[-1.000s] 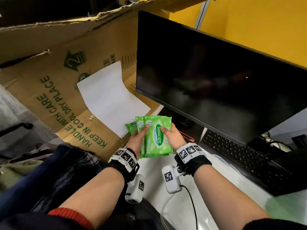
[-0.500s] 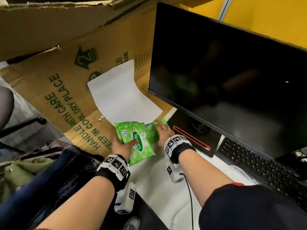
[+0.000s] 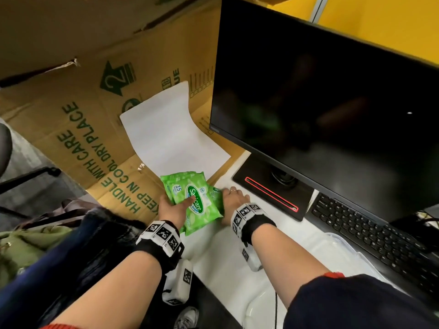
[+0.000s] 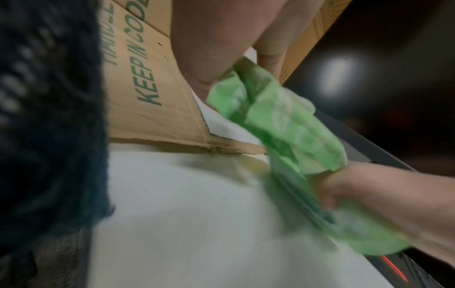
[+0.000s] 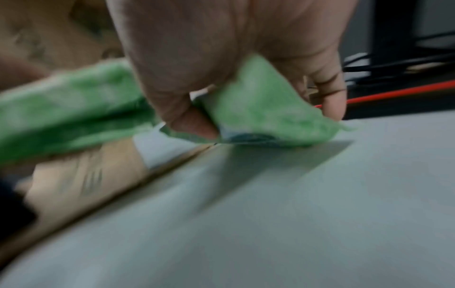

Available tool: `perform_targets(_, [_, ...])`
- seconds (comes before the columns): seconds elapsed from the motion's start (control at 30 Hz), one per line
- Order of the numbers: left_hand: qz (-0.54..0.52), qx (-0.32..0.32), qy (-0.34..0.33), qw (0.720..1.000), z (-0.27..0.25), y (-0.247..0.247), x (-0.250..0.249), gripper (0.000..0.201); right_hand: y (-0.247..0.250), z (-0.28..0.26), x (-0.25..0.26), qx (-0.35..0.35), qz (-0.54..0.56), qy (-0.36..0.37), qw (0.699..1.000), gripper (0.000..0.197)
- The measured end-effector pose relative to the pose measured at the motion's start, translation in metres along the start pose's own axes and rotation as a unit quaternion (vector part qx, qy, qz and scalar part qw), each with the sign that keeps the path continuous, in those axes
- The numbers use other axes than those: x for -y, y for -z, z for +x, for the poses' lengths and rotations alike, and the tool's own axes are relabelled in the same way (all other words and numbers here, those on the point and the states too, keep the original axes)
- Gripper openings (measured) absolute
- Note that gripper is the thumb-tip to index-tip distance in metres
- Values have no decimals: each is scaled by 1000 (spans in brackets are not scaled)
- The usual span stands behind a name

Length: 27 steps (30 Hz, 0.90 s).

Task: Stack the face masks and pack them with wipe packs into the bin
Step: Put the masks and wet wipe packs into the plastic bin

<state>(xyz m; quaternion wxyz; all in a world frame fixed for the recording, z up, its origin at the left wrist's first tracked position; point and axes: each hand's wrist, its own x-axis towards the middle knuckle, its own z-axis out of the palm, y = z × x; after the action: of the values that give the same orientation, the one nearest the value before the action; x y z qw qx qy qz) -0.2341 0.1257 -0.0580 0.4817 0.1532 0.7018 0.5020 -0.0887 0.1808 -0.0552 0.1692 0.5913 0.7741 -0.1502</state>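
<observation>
While left hand (image 3: 171,207) grips stack of flat green plastic wipe packs (image 3: 193,202), thumb on top, right hand (image 3: 234,198) pinches one more green pack (image 5: 258,117) off white worktop (image 3: 228,257) just right of stack. Step: gathering packs. Next: lift pack onto stack, square edges. Bin location unclear; masks unseen.

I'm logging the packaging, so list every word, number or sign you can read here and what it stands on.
"Sanicare" and "15": top green wipe pack, held by the left hand; smaller print unreadable.
"HANDLE WITH CARE", "KEEP IN COOL DRY PLACE", an arrow sign with "2": cardboard box.
Pack under the right hand: print hidden.
Keyboard key legends: too small.
</observation>
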Motion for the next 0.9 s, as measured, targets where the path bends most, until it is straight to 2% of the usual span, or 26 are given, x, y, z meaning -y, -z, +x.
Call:
perform_targets(0.07, [4, 2, -3, 1000, -4, -1, -2, 74, 0, -14, -12, 4, 114, -73, 991, 60])
perform_targets(0.13, [10, 4, -22, 1000, -11, -5, -4, 86, 2, -30, -32, -9, 300, -142, 943, 52])
perform_targets(0.2, [16, 24, -50, 998, -21, -10, -5, 93, 7, -44, -51, -30, 476, -173, 862, 59])
perform_targets(0.27, [23, 62, -69, 995, -33, -19, -5, 87, 12, -62, -69, -65, 636, -165, 751, 72])
perform_targets(0.3, [33, 81, -77, 993, -40, -25, -4, 77, 13, -71, -78, -76, 698, -160, 693, 68])
perform_targets(0.33, [49, 103, -83, 990, -46, -31, -3, 60, 14, -81, -86, -81, 740, -145, 652, 60])
perform_targets(0.37, [68, 125, -87, 986, -54, -39, -2, 44, 14, -90, -94, -84, 765, -127, 626, 52])
perform_targets(0.43, [101, 175, -82, 976, -69, -53, 0, 27, 15, -107, -103, -84, 775, -83, 621, 34])
perform_targets(0.5, [95, 221, -57, 969, -85, -69, 1, 26, 13, -121, -106, -86, 779, -54, 618, 23])
perform_targets(0.57, [48, 258, 1, 965, -97, -83, 3, 21, 5, -128, -106, -85, 790, -40, 606, 22])
perform_targets(0.63, [16, 296, 57, 953, -109, -91, 2, 23, -2, -135, -105, -89, 790, -36, 605, 29])
perform_targets(0.7, [24, 331, 78, 940, -113, -97, 5, 28, -6, -142, -103, -96, 778, -46, 619, 30])
perform_targets(0.8, [70, 347, 53, 934, -116, -101, 13, 34, -7, -152, -103, -103, 759, -51, 641, 26])
perform_targets(0.9, [42, 346, 65, 935, -118, -104, 16, 32, -8, -159, -112, -101, 713, -49, 692, 38])
